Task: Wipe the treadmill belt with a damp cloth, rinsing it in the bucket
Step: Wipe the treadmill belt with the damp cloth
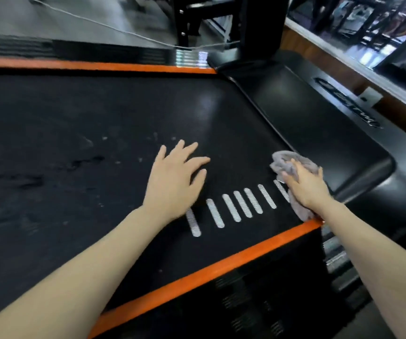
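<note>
Black treadmill belt [74, 123] fills most of the frame. An orange side strip [197, 272] crosses the lower right. Just beyond it is a row of white stripes [231, 207], which the left wrist partly hides. The left hand [172, 182] lies flat on the belt at centre, its fingers [197, 161] spread wide. At right, the right hand [307, 187] presses a bunched grey cloth [282, 159] onto the belt's edge, fingers curled over it, beside the glossy black motor cover [307, 113]. Pale smudges [87, 160] mark the belt at left. Farther up run a second orange strip [87, 66], a white cable [99, 22] and a dark upright post [258, 25].
</note>
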### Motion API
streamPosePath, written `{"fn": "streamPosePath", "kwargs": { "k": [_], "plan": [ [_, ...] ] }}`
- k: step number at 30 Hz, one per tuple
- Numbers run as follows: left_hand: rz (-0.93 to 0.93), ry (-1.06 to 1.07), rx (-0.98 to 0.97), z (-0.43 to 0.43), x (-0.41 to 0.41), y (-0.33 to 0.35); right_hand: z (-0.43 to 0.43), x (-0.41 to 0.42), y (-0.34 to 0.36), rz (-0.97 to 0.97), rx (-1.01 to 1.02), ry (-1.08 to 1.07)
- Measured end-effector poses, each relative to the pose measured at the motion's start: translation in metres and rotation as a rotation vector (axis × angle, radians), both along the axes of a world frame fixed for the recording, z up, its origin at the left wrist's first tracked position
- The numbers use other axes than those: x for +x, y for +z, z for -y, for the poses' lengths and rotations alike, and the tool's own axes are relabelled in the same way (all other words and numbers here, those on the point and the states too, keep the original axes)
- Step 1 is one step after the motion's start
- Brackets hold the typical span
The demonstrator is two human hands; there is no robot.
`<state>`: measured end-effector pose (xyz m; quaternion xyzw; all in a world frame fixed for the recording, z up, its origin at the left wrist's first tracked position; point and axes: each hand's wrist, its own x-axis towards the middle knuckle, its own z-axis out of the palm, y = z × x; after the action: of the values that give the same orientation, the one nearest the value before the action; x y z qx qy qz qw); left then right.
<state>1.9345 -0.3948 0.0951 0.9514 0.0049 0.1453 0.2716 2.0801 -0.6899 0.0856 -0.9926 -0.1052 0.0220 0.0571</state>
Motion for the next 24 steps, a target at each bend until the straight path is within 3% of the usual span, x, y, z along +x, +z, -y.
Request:
{"fn": "streamPosePath", "kwargs": {
  "k": [3,6,10,14,16,19,21,23,24],
  "plan": [
    [-0.005,0.217,0.21,-0.08,-0.059,-0.003,-0.05,-0.034,0.002,0.025,0.085,0.014],
    [-0.132,0.536,0.317,-0.154,-0.105,-0.012,-0.131,-0.098,-0.002,0.084,0.082,0.272],
    [-0.351,0.948,0.244,-0.213,-0.139,-0.023,-0.233,-0.189,-0.008,0.1,0.031,0.765],
    [-0.508,1.003,0.195,-0.241,-0.163,-0.036,-0.243,-0.187,-0.004,-0.06,0.059,1.02],
    [-0.485,0.974,0.194,-0.242,-0.168,-0.042,-0.238,-0.155,-0.004,-0.039,0.062,0.866],
    [-0.48,0.967,0.197,-0.239,-0.168,-0.041,-0.246,-0.101,-0.004,-0.008,0.09,0.318],
    [-0.483,0.966,0.203,-0.24,-0.167,-0.04,-0.264,-0.086,-0.001,-0.016,0.057,0.079],
    [-0.483,0.966,0.211,-0.239,-0.166,-0.041,-0.29,-0.099,-0.002,0.064,0.042,0.098],
    [-0.483,0.965,0.21,-0.239,-0.167,-0.042,-0.303,-0.118,-0.002,0.099,0.037,0.206]
  ]
}}
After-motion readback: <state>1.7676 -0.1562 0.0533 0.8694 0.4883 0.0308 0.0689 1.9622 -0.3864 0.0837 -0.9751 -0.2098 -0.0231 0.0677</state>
